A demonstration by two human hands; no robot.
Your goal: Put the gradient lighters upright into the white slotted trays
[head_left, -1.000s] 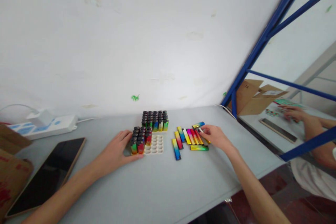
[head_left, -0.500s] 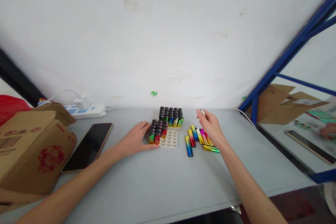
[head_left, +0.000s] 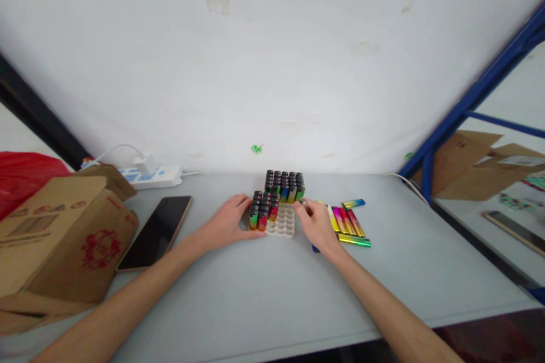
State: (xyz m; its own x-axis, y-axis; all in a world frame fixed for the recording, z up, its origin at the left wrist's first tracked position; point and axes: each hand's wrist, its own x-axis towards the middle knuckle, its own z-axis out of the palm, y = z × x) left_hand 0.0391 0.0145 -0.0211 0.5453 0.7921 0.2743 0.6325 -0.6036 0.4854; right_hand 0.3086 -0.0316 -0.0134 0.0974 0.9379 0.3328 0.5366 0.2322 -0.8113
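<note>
A pale tray [head_left: 281,231] with round-edged pockets stands on the table, its left part filled with upright lighters [head_left: 263,212] with black tops. My left hand [head_left: 230,221] curves round the tray's left side, thumb at the front corner and fingers behind. Directly behind stands a full block of upright lighters [head_left: 284,183]. At the tray's right edge my right hand [head_left: 317,224] is closed in a pinch on a lighter [head_left: 304,202]; only its dark, metallic end shows. Shiny coloured lighters [head_left: 347,221] lie to the right, partly covered by that hand.
On the left are a cardboard box [head_left: 72,244], a dark-screened phone [head_left: 155,235] and a power strip [head_left: 159,176] against the wall. A blue metal frame [head_left: 447,130] rises at the right, with open cartons [head_left: 472,167] beyond it.
My right hand has moved left and down from over the loose lighters to the tray's right edge. A loose lighter now shows at the back right. My left hand stays at the tray.
</note>
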